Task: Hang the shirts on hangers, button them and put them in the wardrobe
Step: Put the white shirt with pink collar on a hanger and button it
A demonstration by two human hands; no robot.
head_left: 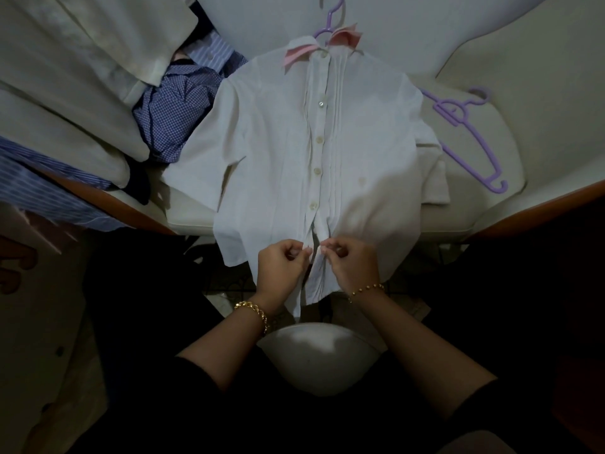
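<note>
the white short-sleeved cotton shirt (281, 152) lies flat on the pale cushioned seat (474, 126), on a lilac plastic hanger (332, 18), so left hand (281, 263) and right hand (352, 262) can each pinch a placket edge, fastening the lowest button.

1. A cream upholstered seat (540, 93) is seen across the upper half.
2. Its front edge is trimmed with an orange-brown wooden rim (537, 204), seen at the left and right.
3. Patterned floor tiles (229, 284) are glimpsed below that edge, in deep shadow.
4. The room is dimly lit, the lower half almost black.
</note>
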